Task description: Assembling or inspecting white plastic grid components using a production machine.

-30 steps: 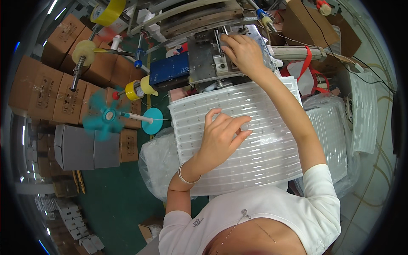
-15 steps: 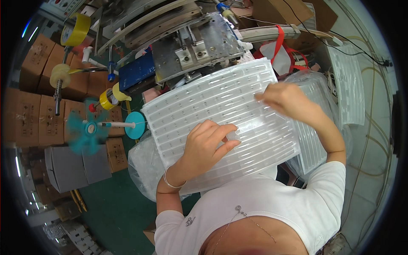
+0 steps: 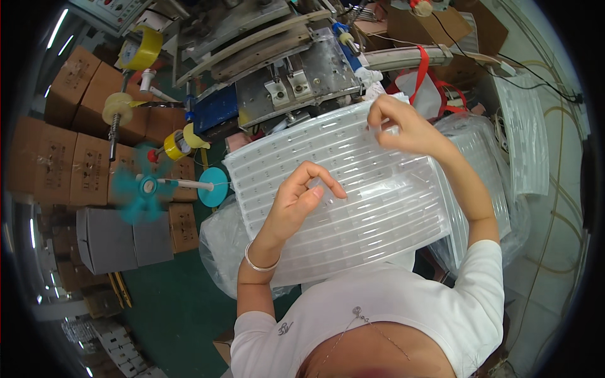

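Observation:
A large translucent plastic tray (image 3: 353, 242) with many ridged rows lies tilted across my lap, its far edge close to the machine. Small dark bits sit in lines along its far rows. Above the tray's middle is my left hand (image 3: 295, 200), fingers curled and thumb bent toward the index finger; anything inside is too small or hidden to name. My right hand (image 3: 406, 129) hovers at the far right part of the tray, its fingers bent in a pinch with slight blur. What the pinch holds, if anything, cannot be made out.
A metal press-like machine (image 3: 283, 94) stands beyond the tray. On the left are a spinning teal fan (image 3: 147, 184), yellow tape rolls (image 3: 141, 49) and stacked cartons (image 3: 53, 160). More clear trays in plastic wrap (image 3: 482, 164) lie at the right, near a red-handled bag (image 3: 421, 79).
My right hand has moved left and farther away over the tray. The left hand has shifted slightly left and away, its thumb drawing back. The whole view has also shifted a little.

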### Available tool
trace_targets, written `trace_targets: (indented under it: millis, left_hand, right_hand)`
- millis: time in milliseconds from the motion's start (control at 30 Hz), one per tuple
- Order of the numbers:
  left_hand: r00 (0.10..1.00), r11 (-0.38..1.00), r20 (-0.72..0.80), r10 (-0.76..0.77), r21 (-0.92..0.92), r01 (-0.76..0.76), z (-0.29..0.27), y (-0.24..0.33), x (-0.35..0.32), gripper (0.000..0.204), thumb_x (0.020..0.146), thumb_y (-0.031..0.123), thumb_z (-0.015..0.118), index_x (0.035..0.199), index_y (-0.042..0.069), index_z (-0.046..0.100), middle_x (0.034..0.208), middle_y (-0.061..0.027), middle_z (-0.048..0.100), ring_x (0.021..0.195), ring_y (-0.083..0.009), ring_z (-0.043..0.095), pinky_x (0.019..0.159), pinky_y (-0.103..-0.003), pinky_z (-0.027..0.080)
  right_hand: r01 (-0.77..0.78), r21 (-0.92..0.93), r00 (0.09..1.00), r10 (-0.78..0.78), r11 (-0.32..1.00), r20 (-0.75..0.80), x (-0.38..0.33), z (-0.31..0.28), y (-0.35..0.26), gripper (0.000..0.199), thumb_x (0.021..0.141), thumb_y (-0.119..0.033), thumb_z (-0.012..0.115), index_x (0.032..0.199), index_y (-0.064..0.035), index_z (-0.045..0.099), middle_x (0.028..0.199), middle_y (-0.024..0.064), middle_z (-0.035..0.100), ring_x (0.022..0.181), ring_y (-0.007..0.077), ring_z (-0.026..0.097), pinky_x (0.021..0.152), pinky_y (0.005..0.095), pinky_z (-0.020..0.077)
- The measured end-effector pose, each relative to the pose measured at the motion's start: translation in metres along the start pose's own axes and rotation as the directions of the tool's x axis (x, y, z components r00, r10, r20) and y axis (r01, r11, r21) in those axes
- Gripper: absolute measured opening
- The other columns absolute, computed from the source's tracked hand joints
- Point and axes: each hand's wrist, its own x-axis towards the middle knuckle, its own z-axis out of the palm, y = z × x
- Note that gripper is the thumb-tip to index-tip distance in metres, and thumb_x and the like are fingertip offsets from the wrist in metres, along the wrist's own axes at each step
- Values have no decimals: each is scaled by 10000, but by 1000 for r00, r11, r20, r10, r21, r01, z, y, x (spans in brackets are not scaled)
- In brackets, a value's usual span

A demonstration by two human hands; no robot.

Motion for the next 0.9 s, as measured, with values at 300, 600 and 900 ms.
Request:
trace_targets:
  millis: [300, 600, 900]
  left_hand:
    - [903, 780, -415, 107, 599, 182, -38, -26, 10, 154, 807, 13, 508, 946, 62, 551, 800, -56, 627, 701, -184, 598, 665, -301, 469]
    - [787, 71, -123, 605, 992, 100, -88, -19, 82, 355, 793, 185, 632, 1129, 81, 581, 1060, -140, 569, 903, -310, 586, 712, -410, 487]
    - [796, -125, -33, 604, 983, 136, -91, -7, 137, 331, 738, 349, 696, 971, 115, 668, 829, -94, 606, 752, -274, 615, 618, -381, 479]
  right_hand:
    - [-282, 179, 942, 307, 943, -133, 32, 21, 34, 157, 805, -110, 590, 912, -28, 508, 873, -3, 557, 736, 81, 536, 629, 234, 431]
    - [-130, 193, 953, 177, 973, -247, 38, 1, 3, 292, 820, -23, 557, 1107, -33, 614, 1165, 64, 588, 963, 111, 576, 746, 219, 485]
    - [19, -325, 861, -181, 945, -475, 104, 37, 23, 266, 809, -77, 663, 1071, -51, 623, 1010, 94, 657, 805, 225, 661, 678, 301, 535]
